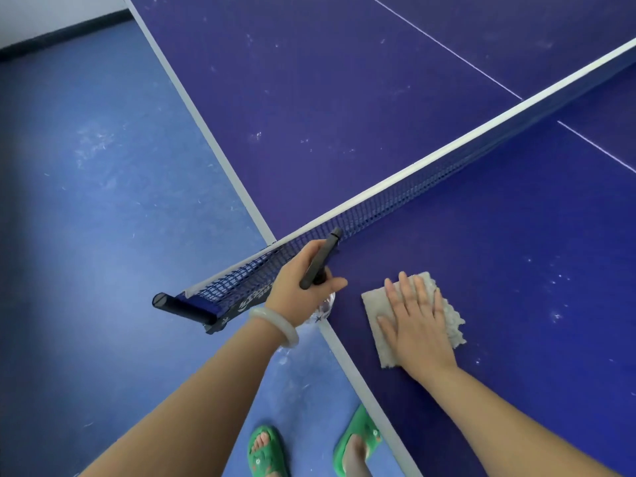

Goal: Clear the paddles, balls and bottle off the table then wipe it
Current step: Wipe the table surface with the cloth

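My left hand [294, 287] grips a clear spray bottle [325, 308] with a black trigger head, held at the table's near edge right beside the net. My right hand [418, 321] lies flat with straight fingers on a pale grey cloth [373, 306], pressing it onto the dark blue table tennis table [344, 115]. The cloth sits just inside the white edge line, a little to the right of the bottle. White specks dot the table surface on both sides of the net. I see no paddles or balls in this view.
The blue net [413, 187] with its white top band runs diagonally across the table from its black clamp post [182, 306] at the side edge. Blue floor [103, 201] lies to the left. My feet in green sandals [266, 452] stand by the table's edge.
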`<state>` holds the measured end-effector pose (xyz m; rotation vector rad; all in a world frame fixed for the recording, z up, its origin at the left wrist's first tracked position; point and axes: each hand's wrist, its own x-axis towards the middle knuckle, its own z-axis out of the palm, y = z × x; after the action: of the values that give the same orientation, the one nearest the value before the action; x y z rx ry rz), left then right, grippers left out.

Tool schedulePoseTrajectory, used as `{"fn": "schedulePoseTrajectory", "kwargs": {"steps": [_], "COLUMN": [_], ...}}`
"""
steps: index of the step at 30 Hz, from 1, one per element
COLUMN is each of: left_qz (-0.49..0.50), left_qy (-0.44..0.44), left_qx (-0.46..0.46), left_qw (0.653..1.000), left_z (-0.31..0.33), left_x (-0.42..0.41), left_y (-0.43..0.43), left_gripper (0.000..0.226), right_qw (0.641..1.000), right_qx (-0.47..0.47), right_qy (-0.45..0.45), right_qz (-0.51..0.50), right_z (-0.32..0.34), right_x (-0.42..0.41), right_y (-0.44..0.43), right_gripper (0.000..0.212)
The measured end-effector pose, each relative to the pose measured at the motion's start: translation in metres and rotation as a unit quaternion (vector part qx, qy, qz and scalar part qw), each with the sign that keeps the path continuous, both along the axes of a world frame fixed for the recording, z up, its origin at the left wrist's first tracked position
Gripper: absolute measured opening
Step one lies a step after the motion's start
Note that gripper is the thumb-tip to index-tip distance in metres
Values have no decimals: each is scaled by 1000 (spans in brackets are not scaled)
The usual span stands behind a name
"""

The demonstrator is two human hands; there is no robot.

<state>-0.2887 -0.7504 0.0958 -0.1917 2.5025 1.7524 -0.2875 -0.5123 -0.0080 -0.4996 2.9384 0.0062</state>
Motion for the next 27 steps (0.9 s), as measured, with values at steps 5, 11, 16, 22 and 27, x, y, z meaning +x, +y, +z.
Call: {"fn": "schedulePoseTrajectory", "kwargs": {"steps": [5,11,16,22,27], "left_qz": [10,36,80,173,229], "left_qy": [16,29,-7,-106,-118], "left_qx": [7,7,-17,-79,-125], "left_qw": [1000,999,997,976,958], "left_z": [-15,-28,-26,-28,-47], "left_x": [-23,-33,-33,-10,57], "left_y": [24,41,50,53,82], "left_gripper": [41,49,52,78,44], "right_qw": [991,985,988,989,980], "right_qx": [10,-4,-24,-29,-128], "right_qy": [-6,-12,-7,-45,-89], "right_qz": [-135,-171,-150,-135,-122], "right_z": [2,-1,2,8,14], "right_x": [-49,-57,-36,-24,-28], "right_y": [28,17,4,8,21], "right_gripper": [67,69,69,70,76]}}
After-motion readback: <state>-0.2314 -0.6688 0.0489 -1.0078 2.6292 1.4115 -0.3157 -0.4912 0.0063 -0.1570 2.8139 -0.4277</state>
